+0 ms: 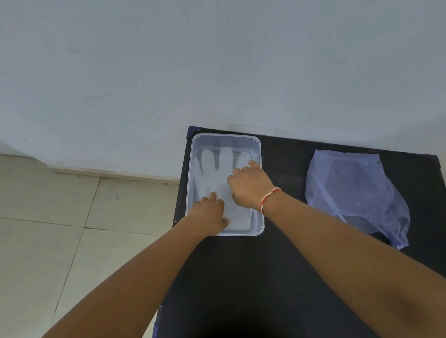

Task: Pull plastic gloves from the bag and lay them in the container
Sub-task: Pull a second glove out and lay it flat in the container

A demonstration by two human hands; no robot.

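1. Left hand (211, 216): palm down inside the near left corner of the container, fingers spread flat on the cuff end of the glove. Not pinching; open and pressing.
2. Right hand (249, 184): palm down over the middle of the glove, fingertips reaching toward the far right corner. Open and flat, holding nothing. A red-and-white thread band (269, 197) sits at the wrist.
3. Glove (218, 169): thin, cloudy-clear plastic, lying flat in the container, finger ends pointing to the far wall, cuff toward the person. Whether one glove or several lie stacked cannot be told.
4. Handling, judged: almost weightless, limp, slick film; likely to cling, crease or lift with a moving hand. Best taken by a light pinch at the cuff edge, then smoothed with flat palms, as here.
5. Container (257, 146): clear, shallow, rectangular, rounded corners, upright on the left part of the table, near its far edge.
6. Bag (353, 187): pale blue translucent plastic, slack and crumpled, lying on the table to the right, well apart from the container. Contents not clearly visible.
7. Table (250, 284): black top, set against a pale wall (209, 52); tiled floor (50, 218) to the left.
8. Step, judged: laying and flattening a glove; more may remain in the bag.
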